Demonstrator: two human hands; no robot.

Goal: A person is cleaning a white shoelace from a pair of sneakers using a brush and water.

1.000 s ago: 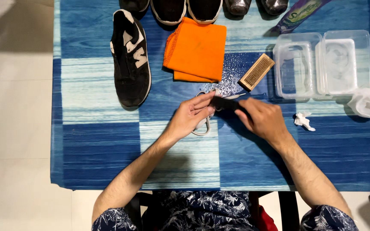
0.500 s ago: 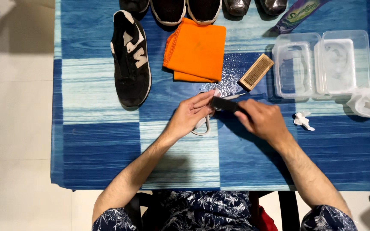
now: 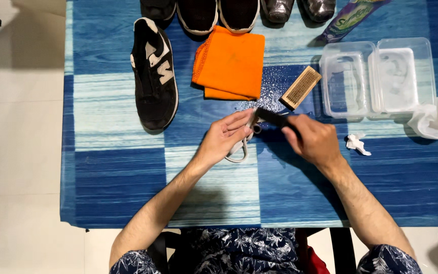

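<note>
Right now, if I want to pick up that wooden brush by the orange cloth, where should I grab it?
Probably pinch the wooden brush across its two long sides, coming straight down from above. It lies flat and slanted on the wet patch, with free room along both long sides, apart from the orange cloth and the clear tub.

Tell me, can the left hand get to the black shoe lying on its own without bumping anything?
Probably yes. The left hand is holding a pale shoelace, but between it and the black shoe there is only bare blue tablecloth. The orange cloth sits off to the side.
</note>
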